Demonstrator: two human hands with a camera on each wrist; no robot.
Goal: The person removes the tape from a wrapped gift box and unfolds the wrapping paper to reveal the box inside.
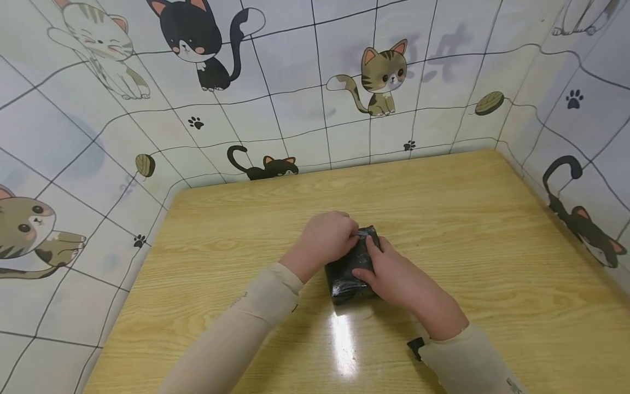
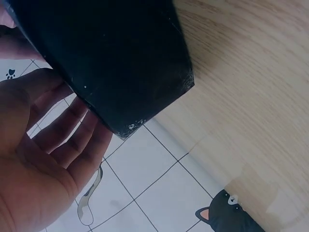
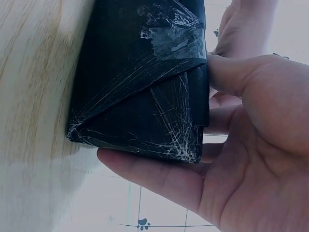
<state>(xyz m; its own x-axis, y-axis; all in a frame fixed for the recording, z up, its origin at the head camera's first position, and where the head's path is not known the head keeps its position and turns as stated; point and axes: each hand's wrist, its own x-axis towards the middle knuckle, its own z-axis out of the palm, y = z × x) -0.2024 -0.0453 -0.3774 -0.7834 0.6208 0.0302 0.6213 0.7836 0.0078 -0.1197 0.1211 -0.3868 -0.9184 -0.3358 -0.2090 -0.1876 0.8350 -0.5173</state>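
Flap (image 3: 149, 76) on package (image 3: 133, 111) shows from right wrist, not left.

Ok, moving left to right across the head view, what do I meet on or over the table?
Left beige sleeve → left hand → black plastic-wrapped package → right hand → right beige sleeve.

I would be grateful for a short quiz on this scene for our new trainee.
1. True or false: the left hand and the right hand both touch the black package.
2. Multiple choice: the surface of the table looks like (A) plain white, (B) wood grain, (C) checked cloth.
3. In which wrist view does the package look more creased?

Key: 1. True. 2. B. 3. The right wrist view.
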